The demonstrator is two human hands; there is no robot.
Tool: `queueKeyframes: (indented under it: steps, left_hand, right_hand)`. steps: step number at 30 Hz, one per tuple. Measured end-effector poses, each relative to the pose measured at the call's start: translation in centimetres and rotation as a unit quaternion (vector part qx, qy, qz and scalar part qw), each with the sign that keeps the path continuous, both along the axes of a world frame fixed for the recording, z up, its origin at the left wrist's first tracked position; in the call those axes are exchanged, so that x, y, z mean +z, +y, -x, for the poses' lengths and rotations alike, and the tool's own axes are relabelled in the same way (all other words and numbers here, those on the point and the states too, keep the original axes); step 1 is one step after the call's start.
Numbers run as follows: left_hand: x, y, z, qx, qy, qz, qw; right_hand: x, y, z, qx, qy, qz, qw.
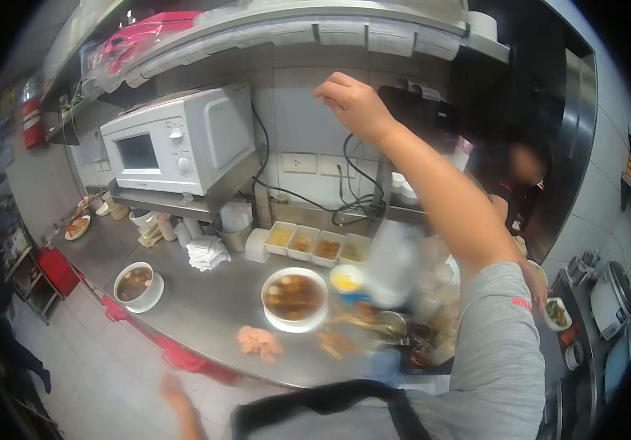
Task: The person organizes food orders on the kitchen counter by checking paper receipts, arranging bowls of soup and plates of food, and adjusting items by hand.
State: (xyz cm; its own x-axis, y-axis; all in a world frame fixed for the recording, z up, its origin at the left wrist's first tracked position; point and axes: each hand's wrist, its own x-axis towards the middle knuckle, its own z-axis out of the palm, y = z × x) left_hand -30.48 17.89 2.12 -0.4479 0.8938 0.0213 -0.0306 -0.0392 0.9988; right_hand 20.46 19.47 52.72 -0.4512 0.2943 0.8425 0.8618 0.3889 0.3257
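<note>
My right hand [356,105] is raised high over the counter, below the row of paper slips on the shelf. Its fingers are curled together, and anything between them is too small to make out. Low at the left, my left hand [174,392] is smeared by motion beside the counter's front edge. A large white bowl of brown soup [293,295] stands on the counter, with a crumpled pinkish cloth [259,342] in front of it. Farther left is a smaller bowl of soup [136,284]. Behind the large bowl sit several white tubs of toppings [303,242].
A white microwave [183,139] rests on a raised shelf. Paper slips [341,34] hang from the overhead shelf. Cables [359,202] trail along the wall. Jars and sauces [425,337] crowd the counter's right side. A person [524,176] is at the right, face blurred.
</note>
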Motion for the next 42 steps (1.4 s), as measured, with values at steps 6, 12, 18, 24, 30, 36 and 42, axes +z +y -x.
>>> queueKeyframes:
  steps: [6,12,18,24,30,36,42]
  left_hand:
    - [-5.9,4.2,6.9,0.033,0.029,-0.026,0.999]
    - [0.2,3.5,-1.4,-0.204,0.418,-0.240,0.852]
    - [0.8,4.9,-10.4,-0.399,0.470,-0.357,0.702]
    - [1.8,8.0,-12.4,-0.469,0.421,-0.378,0.678]
    - [1.5,8.2,-13.1,-0.380,0.331,-0.316,0.804]
    - [0.8,7.8,-13.4,-0.323,0.423,-0.280,0.799]
    - [2.3,7.2,-13.6,-0.338,0.446,-0.257,0.788]
  right_hand:
    - [1.0,8.0,3.2,-0.001,0.028,0.013,1.000]
    - [0.3,11.5,7.6,-0.019,0.002,0.026,0.999]
    - [0.4,11.2,9.1,-0.063,-0.041,0.054,0.996]
    - [1.4,9.4,6.6,-0.099,-0.030,0.028,0.994]
    - [1.8,7.5,2.7,-0.134,0.041,-0.012,0.990]
    - [4.4,8.4,0.8,-0.133,0.184,-0.036,0.973]
    - [5.1,10.3,2.3,-0.030,0.348,-0.055,0.935]
